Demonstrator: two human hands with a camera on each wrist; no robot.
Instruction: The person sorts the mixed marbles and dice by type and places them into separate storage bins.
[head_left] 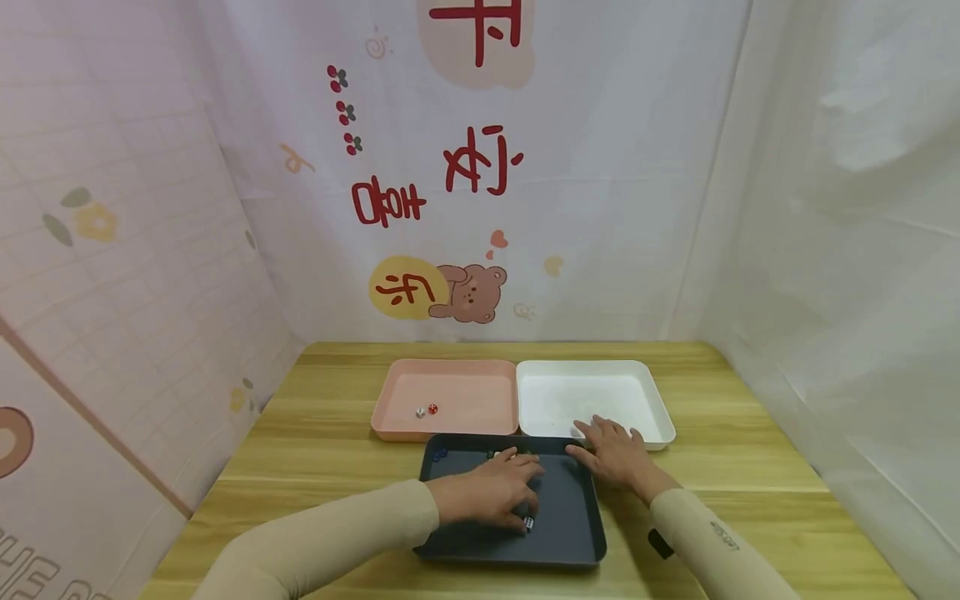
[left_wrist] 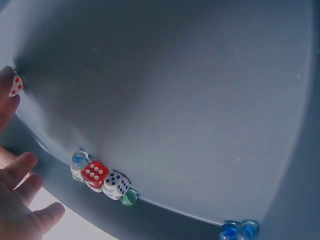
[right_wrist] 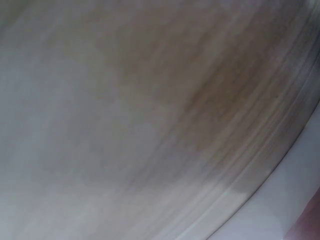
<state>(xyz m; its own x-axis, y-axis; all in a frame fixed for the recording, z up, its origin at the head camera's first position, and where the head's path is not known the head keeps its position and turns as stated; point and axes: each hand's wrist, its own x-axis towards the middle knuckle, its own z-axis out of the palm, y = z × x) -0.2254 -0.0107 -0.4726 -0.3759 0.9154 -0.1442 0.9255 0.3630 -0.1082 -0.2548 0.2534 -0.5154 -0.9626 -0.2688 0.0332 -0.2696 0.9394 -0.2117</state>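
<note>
Carefully, our left hand pinched a die inside the dark tray. Our right hand, fingers spread, held nothing by its far corner; we judged light pressure best.

Booth with printed cloth walls

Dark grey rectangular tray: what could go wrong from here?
The white die with red dots at the fingers of the left hand might slip and roll. A forward sweep could scatter the green glass marble and the red die with white dots near the far wall of the dark grey tray. The right hand, at the near edge of the white rectangular tray, might knock it.
</note>
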